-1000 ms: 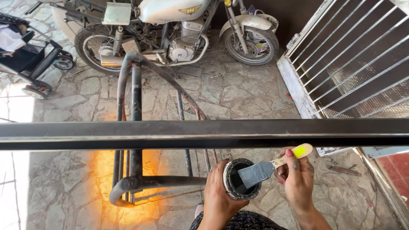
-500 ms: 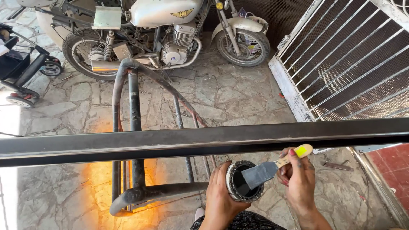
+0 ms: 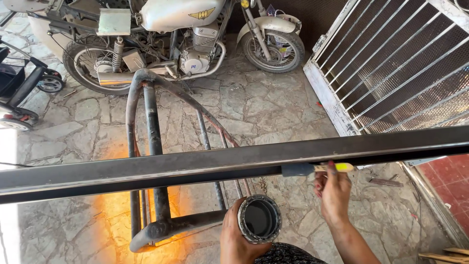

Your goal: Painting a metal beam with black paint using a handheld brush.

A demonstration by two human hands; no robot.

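Observation:
My left hand (image 3: 234, 240) grips a round tin of black paint (image 3: 259, 218), held open side up at the bottom middle. My right hand (image 3: 334, 190) holds a paintbrush (image 3: 312, 169) with a yellow-green handle. Its dark bristles press against the lower edge of a long black metal bar (image 3: 205, 165) that crosses the whole view from left to right. The tin sits just below the bar, left of the brush.
Below the bar stands a curved dark metal pipe frame (image 3: 146, 146) on a stone-paved floor (image 3: 273, 112). A motorcycle (image 3: 181, 34) is parked at the back. A white metal grille gate (image 3: 400, 68) leans at the right, a pushchair (image 3: 22, 83) at the left.
My right hand lifted the brush out of the tin and up to the underside of the bar. The view has tilted slightly downward, and the tin stayed in my left hand.

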